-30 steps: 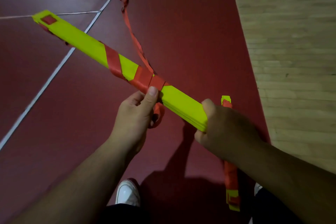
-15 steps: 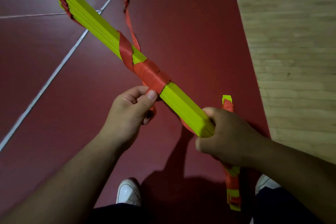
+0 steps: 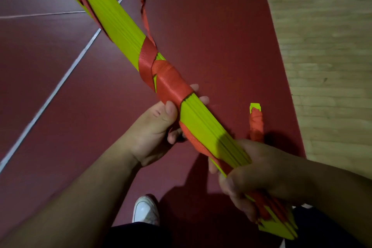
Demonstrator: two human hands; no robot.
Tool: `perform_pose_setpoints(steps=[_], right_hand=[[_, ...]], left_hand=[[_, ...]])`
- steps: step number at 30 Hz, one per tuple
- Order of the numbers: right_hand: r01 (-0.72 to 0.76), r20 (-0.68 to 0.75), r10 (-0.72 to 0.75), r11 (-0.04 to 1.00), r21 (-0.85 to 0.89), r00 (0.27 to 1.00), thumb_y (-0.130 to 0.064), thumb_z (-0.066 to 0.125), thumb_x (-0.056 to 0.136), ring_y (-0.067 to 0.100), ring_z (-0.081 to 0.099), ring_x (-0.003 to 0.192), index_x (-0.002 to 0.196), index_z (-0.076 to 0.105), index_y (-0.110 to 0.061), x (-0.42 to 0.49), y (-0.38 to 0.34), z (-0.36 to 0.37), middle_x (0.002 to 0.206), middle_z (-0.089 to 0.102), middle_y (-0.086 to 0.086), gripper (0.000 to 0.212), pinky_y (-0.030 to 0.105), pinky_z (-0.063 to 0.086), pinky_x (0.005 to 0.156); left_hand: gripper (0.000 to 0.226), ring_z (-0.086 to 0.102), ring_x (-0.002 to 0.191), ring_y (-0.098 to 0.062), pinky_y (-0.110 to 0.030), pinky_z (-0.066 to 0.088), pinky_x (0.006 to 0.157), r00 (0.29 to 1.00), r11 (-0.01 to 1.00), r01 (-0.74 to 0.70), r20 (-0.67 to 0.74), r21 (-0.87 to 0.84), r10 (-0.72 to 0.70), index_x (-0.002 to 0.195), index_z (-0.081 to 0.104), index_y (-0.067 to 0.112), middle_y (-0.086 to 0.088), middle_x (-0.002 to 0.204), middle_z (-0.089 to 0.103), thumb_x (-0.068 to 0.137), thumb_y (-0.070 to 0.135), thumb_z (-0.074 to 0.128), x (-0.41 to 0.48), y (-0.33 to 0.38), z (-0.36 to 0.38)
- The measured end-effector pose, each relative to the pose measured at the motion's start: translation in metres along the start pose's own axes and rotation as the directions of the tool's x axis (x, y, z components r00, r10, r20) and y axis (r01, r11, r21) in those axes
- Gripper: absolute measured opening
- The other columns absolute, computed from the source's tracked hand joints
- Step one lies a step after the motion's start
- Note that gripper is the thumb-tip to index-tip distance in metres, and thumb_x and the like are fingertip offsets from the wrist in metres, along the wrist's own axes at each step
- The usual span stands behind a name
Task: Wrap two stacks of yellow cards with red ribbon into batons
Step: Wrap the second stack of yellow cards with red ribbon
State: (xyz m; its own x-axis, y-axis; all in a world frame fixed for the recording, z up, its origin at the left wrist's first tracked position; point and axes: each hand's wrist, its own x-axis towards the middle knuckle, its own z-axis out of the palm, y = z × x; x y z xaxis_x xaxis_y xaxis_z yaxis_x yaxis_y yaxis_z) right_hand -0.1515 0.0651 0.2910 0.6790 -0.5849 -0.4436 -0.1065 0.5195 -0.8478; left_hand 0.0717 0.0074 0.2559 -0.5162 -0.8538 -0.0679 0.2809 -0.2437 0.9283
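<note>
A long stack of yellow cards runs diagonally from upper left to lower right, held in the air. Red ribbon is wound around its middle in a few turns, and its loose tail trails off toward the top edge. My left hand grips the stack just below the wrapped part, thumb on top. My right hand grips the stack's near end. A second stack, bound in red ribbon with a yellow tip showing, lies on the floor behind my right hand and is mostly hidden.
The floor is a dark red mat with white lines. A light wooden floor borders it on the right. A white shoe shows at the bottom centre.
The stack has turned about its long axis and swung closer to the camera, its far end now higher. My left hand has shifted its hold around the stack at the ribbon's edge.
</note>
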Motion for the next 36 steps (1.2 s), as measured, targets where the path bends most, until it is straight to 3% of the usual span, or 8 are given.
perform_pose_setpoints(steps=[3, 6, 10, 17, 22, 25, 29, 36], right_hand=[[-0.071, 0.054, 0.071, 0.997, 0.002, 0.996, -0.010, 0.057, 0.073, 0.025, 0.060, 0.052, 0.108, 0.056, -0.004, 0.003, -0.004, -0.009, 0.070, 0.062, 0.013, 0.035, 0.030, 0.051, 0.052], [-0.128, -0.182, 0.088, 0.967, -0.221, 0.979, -0.023, 0.065, 0.073, 0.026, 0.065, 0.068, 0.110, 0.061, -0.004, 0.015, -0.004, -0.019, 0.085, 0.071, 0.019, 0.042, 0.035, 0.052, 0.064], [-0.227, -0.519, -0.245, 0.691, -0.686, 0.819, -0.035, 0.069, 0.083, 0.008, 0.063, 0.093, 0.125, 0.050, -0.035, 0.022, 0.005, -0.021, 0.096, 0.061, -0.016, 0.046, 0.024, 0.046, 0.076], [-0.372, -0.587, -0.436, 0.484, -0.792, 0.683, -0.059, 0.070, 0.077, 0.020, 0.062, 0.107, 0.127, 0.042, -0.038, 0.025, 0.010, -0.009, 0.115, 0.062, -0.011, 0.061, 0.030, 0.043, 0.079], [-0.311, -0.590, -0.445, 0.554, -0.772, 0.673, -0.052, 0.067, 0.074, 0.021, 0.063, 0.082, 0.093, 0.045, -0.035, 0.023, 0.009, -0.012, 0.070, 0.054, -0.013, 0.033, 0.040, 0.049, 0.087], [-0.233, -0.586, -0.384, 0.658, -0.716, 0.714, -0.044, 0.073, 0.071, 0.017, 0.059, 0.068, 0.081, 0.052, -0.025, 0.021, 0.005, -0.013, 0.066, 0.059, -0.006, 0.030, 0.032, 0.046, 0.062], [-0.139, -0.550, -0.333, 0.749, -0.648, 0.766, -0.039, 0.076, 0.067, 0.011, 0.057, 0.055, 0.075, 0.058, -0.022, 0.018, 0.004, -0.014, 0.060, 0.060, -0.007, 0.026, 0.033, 0.047, 0.057], [-0.015, -0.488, -0.294, 0.845, -0.534, 0.822, -0.027, 0.080, 0.072, 0.008, 0.052, 0.050, 0.078, 0.060, -0.014, 0.015, -0.001, -0.013, 0.053, 0.053, -0.009, 0.025, 0.036, 0.049, 0.054]], left_hand=[[0.064, 0.042, 0.045, 0.003, -0.022, 0.041, 0.064, 1.000, 0.999, -0.003, -0.026, -0.040, 0.002, 0.118, 0.067, 0.016, 0.010, 0.080, 0.070, 0.072, 0.059, 0.075, 0.001, -0.001, 0.004], [0.045, 0.039, 0.050, -0.009, -0.033, 0.032, 0.065, 0.979, 0.998, 0.013, -0.202, 0.053, -0.002, 0.089, 0.060, 0.008, 0.006, 0.053, 0.048, 0.086, 0.052, 0.069, 0.005, -0.004, 0.008], [0.037, 0.036, 0.048, -0.015, -0.030, 0.032, 0.057, 0.845, 0.987, 0.060, -0.534, 0.148, 0.029, 0.078, 0.056, 0.009, -0.007, 0.059, 0.041, 0.095, 0.041, 0.062, 0.012, -0.010, 0.015], [0.042, 0.034, 0.047, -0.011, -0.042, 0.035, 0.069, 0.763, 0.999, 0.031, -0.647, 0.034, -0.002, 0.102, 0.063, 0.005, -0.012, 0.083, 0.043, 0.089, 0.045, 0.065, 0.013, -0.010, 0.033], [0.037, 0.033, 0.047, -0.007, -0.032, 0.030, 0.062, 0.866, 0.983, -0.018, -0.489, 0.181, 0.106, 0.096, 0.062, 0.006, 0.003, 0.063, 0.045, 0.084, 0.041, 0.062, 0.005, -0.002, 0.030], [0.043, 0.034, 0.046, -0.006, -0.033, 0.026, 0.062, 0.909, 0.956, -0.048, -0.384, 0.289, 0.162, 0.103, 0.064, 0.002, -0.005, 0.067, 0.046, 0.089, 0.043, 0.062, 0.001, 0.001, 0.023], [0.033, 0.037, 0.046, -0.005, -0.031, 0.028, 0.058, 0.926, 0.944, -0.056, -0.337, 0.325, 0.171, 0.101, 0.072, 0.017, -0.016, 0.098, 0.052, 0.085, 0.046, 0.065, 0.000, 0.001, 0.013], [0.047, 0.039, 0.046, -0.006, -0.027, 0.032, 0.056, 0.921, 0.960, -0.095, -0.342, 0.265, 0.185, 0.101, 0.070, 0.014, -0.016, 0.095, 0.047, 0.073, 0.051, 0.081, 0.002, 0.001, -0.002]])
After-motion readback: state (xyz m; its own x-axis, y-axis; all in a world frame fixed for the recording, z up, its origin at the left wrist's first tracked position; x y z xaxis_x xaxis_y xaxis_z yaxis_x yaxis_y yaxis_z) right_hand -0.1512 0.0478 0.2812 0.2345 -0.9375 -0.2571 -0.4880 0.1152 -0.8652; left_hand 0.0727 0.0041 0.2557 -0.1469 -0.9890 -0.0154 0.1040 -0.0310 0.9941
